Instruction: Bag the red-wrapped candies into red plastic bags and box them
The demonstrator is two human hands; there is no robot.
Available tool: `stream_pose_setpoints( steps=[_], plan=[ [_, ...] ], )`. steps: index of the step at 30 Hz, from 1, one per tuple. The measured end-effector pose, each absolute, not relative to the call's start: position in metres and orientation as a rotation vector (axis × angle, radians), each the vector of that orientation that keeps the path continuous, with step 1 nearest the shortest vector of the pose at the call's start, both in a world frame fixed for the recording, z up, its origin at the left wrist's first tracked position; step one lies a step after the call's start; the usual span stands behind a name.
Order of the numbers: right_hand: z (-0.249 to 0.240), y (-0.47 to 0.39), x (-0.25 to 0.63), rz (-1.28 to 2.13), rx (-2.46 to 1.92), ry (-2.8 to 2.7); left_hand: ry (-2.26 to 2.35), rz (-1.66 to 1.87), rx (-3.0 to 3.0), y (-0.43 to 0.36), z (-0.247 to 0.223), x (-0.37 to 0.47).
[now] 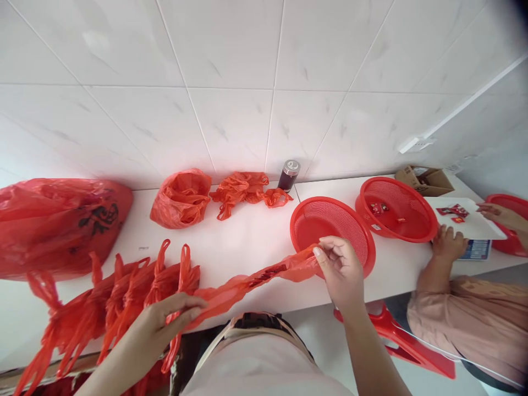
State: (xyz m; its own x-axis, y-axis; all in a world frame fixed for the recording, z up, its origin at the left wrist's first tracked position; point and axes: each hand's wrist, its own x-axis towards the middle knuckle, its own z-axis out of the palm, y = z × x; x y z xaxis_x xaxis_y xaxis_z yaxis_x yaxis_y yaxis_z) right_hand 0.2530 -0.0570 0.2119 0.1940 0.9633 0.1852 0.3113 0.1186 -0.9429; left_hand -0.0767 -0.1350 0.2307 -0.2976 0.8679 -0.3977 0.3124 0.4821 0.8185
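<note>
A red plastic bag point(258, 278) is stretched lengthwise between my two hands, above the front of the white table. Dark print shows along its creased middle. My left hand point(173, 316) pinches the lower left end between thumb and fingers. At the upper right end, my right hand point(340, 267) grips the plastic in a pinch, in front of a red mesh basket point(303, 212). Several knotted red bags point(124, 294) with looped handles lie in a row beside my left hand. What they contain is hidden.
A large full red bag point(49, 228), an open red bag point(181, 198) and crumpled bags point(239, 190) line the wall. Nearby stands a dark tumbler point(289, 176). Rightward are another basket point(412, 214) with small packets, a cardboard box point(439, 187), and a co-worker's hands point(449, 242) at a white tray point(480, 212).
</note>
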Motion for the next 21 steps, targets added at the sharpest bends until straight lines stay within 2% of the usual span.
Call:
stream_pose_setpoints(
  steps=[3,9,15,18,21],
  plan=[
    [0.211,-0.055,0.255,0.752,-1.403,-1.289,1.688,0.554,1.201,-0.139,0.222,-0.087],
    [0.211,-0.049,0.262,0.732,-1.45,-1.298,1.581,0.577,1.48,-0.137,0.227,-0.101],
    [0.215,-0.048,0.256,0.807,-1.46,-1.455,1.011,0.886,1.152,-0.115,0.222,-0.067],
    [0.229,-0.054,0.24,0.878,-1.396,-1.662,1.103,0.906,1.15,-0.103,0.205,-0.042],
    [0.25,-0.064,0.209,1.046,-1.183,-1.963,1.227,0.697,1.319,-0.098,0.196,-0.019]
  ],
)
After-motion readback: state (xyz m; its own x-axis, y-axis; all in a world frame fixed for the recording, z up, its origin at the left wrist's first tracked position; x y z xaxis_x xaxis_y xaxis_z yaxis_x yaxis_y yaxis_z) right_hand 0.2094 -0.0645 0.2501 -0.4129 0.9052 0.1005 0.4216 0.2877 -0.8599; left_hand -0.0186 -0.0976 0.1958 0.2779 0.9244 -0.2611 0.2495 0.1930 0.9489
